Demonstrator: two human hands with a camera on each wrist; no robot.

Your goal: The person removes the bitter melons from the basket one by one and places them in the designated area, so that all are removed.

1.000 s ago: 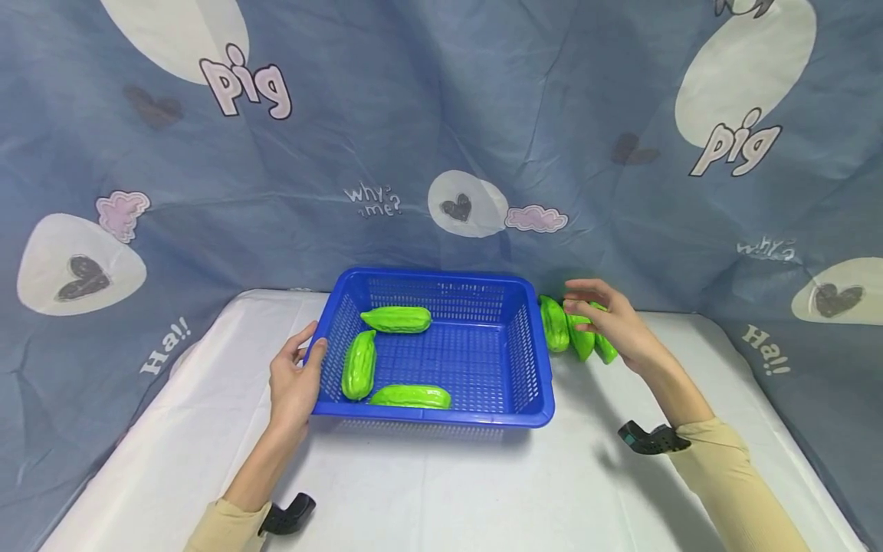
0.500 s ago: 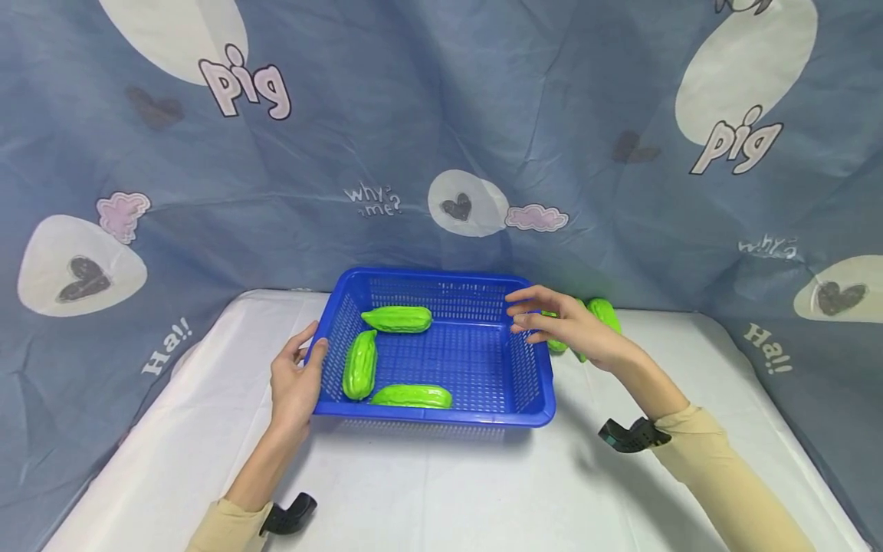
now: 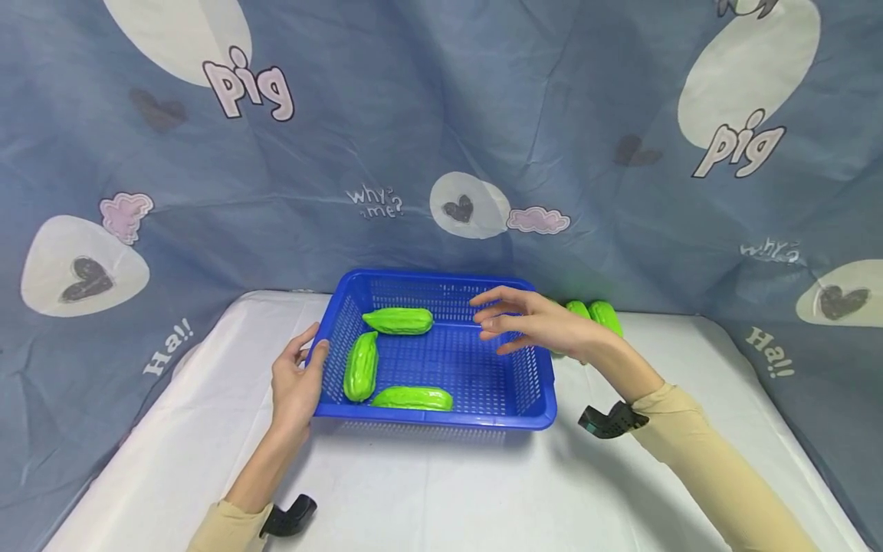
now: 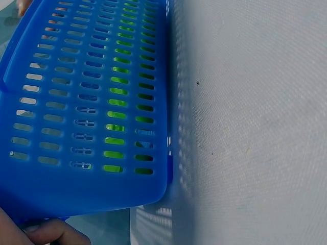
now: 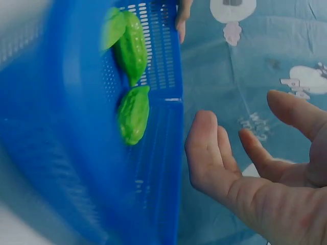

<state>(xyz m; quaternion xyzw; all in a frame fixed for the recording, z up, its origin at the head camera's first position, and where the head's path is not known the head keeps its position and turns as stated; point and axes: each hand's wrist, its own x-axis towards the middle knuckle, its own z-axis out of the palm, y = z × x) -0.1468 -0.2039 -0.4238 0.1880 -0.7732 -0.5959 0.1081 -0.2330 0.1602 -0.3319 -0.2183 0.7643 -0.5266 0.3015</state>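
A blue plastic basket with slotted sides stands on the white-covered table. My left hand grips its left rim, thumb on top and fingers along the outside. Inside lie three bright green, ridged bitter melons: one along the back wall, another by the left wall, and a third at the front, partly hidden by the rim. Over the basket's right part hovers my right hand, fingers apart and loosely bent, holding nothing. The right wrist view shows bitter melons in the basket, left of those fingers.
More green bitter melons lie on the table beyond the basket's right side, partly covered by the right hand and wrist. A blue printed cloth hangs behind the table. White cloth covers the tabletop in front of the basket.
My right hand has moved left, from above the bitter melons beside the basket to over the basket's right part, carrying nothing. The left hand and basket have stayed in place.
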